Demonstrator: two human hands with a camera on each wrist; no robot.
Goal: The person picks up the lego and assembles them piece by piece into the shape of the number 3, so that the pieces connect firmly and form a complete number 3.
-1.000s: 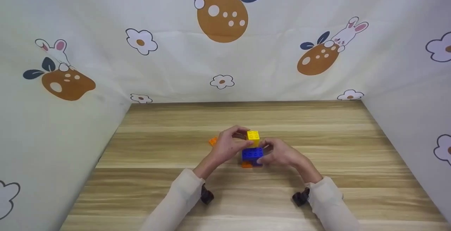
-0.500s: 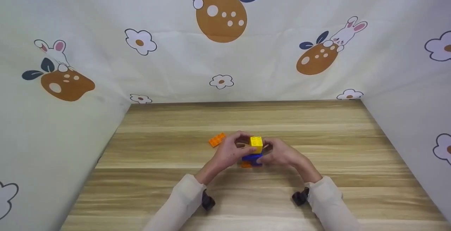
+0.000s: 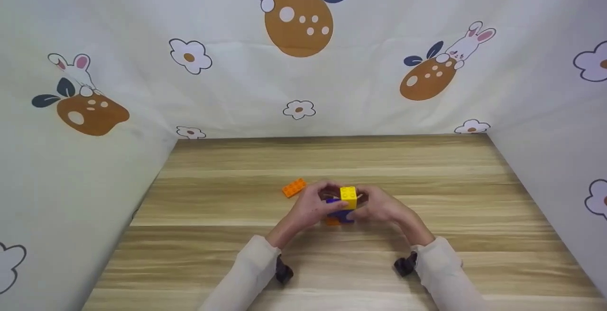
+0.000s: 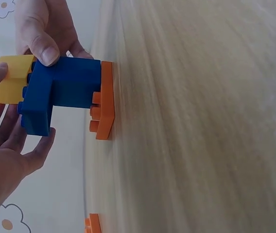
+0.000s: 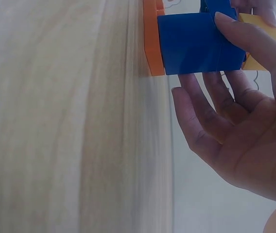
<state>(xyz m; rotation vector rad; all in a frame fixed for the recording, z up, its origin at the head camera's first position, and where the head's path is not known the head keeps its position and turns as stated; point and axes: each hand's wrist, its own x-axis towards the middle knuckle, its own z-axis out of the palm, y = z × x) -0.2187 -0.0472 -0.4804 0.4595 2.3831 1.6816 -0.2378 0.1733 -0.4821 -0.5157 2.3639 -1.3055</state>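
My left hand (image 3: 310, 205) pinches a yellow toy building block (image 3: 348, 197) between thumb and fingers, on top of the stack's right end. Below it, blue blocks (image 4: 72, 80) form a step that overhangs to the left. An orange studded plate block (image 4: 107, 99) lies flat on the table as the base. From the right, my right hand (image 3: 381, 205) grips the blue blocks, its thumb on the near face and its fingers behind, as the right wrist view shows. In the left wrist view the yellow block sits against the blue studs; whether it is fully pressed down I cannot tell.
A loose orange plate block (image 3: 294, 187) lies on the wooden table (image 3: 227, 183), left of and beyond the stack. Patterned cloth (image 3: 237, 78) walls in the table at the back and both sides. Black wrist cameras (image 3: 283, 273) hang under the sleeves.
My left hand has carried the yellow block right, toward me and down onto the blue blocks. The loose orange plate block has come into full view. My right hand stays on the stack.
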